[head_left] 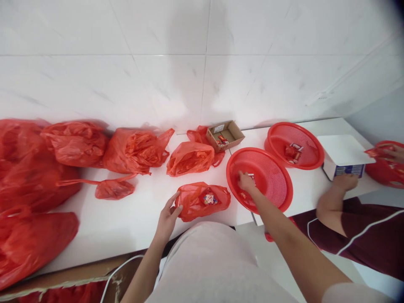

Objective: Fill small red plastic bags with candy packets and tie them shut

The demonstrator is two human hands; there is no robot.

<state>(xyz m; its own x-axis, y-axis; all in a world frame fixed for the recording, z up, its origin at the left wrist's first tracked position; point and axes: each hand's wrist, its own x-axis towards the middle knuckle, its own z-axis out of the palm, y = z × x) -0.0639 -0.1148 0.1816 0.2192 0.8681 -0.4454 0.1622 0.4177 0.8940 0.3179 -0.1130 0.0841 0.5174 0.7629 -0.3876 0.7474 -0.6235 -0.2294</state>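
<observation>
My left hand [168,215] holds the left edge of a red plastic bag [189,206], with thumb and fingers at its rim. The bag lies open on the white table, and small colourful packets [210,198] show inside it. Down in the near red plastic basket [274,185], my right hand [246,182] has its fingers drawn together near the bottom. A small red-and-white packet [251,178] shows beside that hand. Whatever the fingertips grip is too small to make out.
Several filled red bags [135,149] line the left and back. A cardboard box [225,134] holds a few red packets. A second basket [293,145] stands behind the near one. At right, a co-worker's hand [345,182] is by a white box [344,151].
</observation>
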